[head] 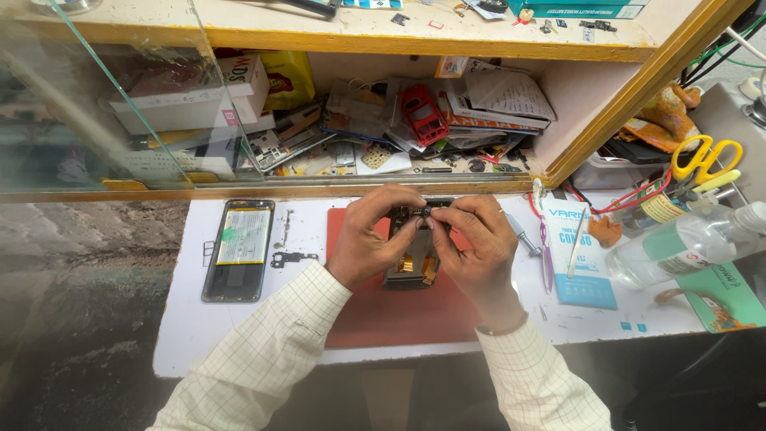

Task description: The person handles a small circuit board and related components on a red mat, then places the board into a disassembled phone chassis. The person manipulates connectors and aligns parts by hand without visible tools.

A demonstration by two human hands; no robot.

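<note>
While both hands meet over the red mat (pixel 399 315) on the white counter (pixel 187 335), the left hand (pixel 367 239) and the right hand (pixel 475 247) grip an opened phone frame (pixel 411 267) from either side, its far end lifted off the mat. Fingers (pixel 399 209) of both hands pinch narrowly on a small dark part (pixel 427 211) at the frame's far edge. Left of the mat lies a second opened phone (pixel 239 249) with its battery showing. Right of it lie a clear bottle (pixel 686 243) and yellow-handled scissors (pixel 706 158).

opened phone (pixel 411 259) on mat (pixel 399 315), phone back (pixel 238 249) left, bottle (pixel 686 243) right
</note>
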